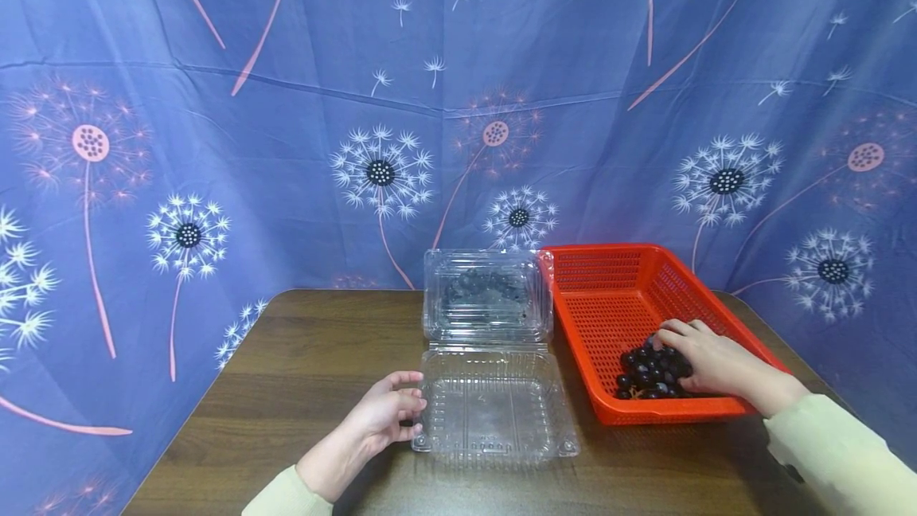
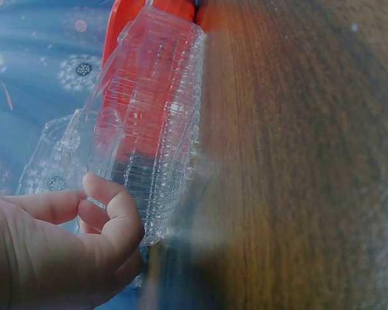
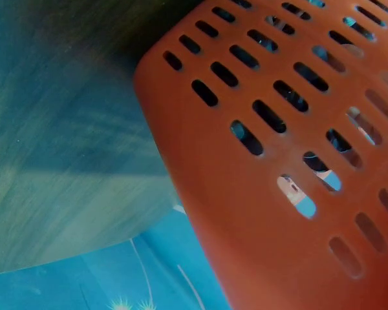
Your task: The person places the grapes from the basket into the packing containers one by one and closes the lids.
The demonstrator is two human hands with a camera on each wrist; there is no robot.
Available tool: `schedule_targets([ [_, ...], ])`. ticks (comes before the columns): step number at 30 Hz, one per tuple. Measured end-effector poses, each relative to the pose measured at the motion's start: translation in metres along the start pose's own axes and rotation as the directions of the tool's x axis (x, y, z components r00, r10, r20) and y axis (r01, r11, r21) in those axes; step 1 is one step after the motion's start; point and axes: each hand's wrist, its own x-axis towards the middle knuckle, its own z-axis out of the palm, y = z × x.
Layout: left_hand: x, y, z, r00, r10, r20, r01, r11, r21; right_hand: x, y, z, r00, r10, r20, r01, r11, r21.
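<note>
A clear plastic clamshell container (image 1: 494, 412) lies unfolded on the table, its lid (image 1: 437, 317) raised at the back. At the container's left edge is my left hand (image 1: 387, 414); in the left wrist view, its curled thumb and fingers (image 2: 119, 219) pinch the rim. My right hand (image 1: 716, 357) reaches into a red slotted plastic basket (image 1: 602, 317), with fingers curled over a bunch of dark grapes (image 1: 648, 373) at the near end. The right wrist view shows mostly the basket's outer wall (image 3: 213, 194), which hides the right hand's fingertips.
Dark shapes show through the lid; whether they are inside or behind it I cannot tell. A wooden table (image 1: 315, 357) bears everything. A blue dandelion-print cloth (image 1: 286, 142) hangs behind it. The basket stands close to the container's right side.
</note>
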Motion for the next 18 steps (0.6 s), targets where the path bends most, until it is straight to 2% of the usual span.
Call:
schedule_targets([
  [11,-0.0001,0.0004,-0.0001,1.000,-0.003,0.001,0.003,1.000,0.009,0.0049,0.0033,0.0064,0.999,0.020,0.042,-0.020,1.000,0.014],
  [18,-0.0001,0.0003,0.0002,1.000,-0.005,-0.002,0.005,1.000,0.007,0.0061,0.0020,0.0066,0.997,-0.012,0.072,0.009,0.999,0.040],
])
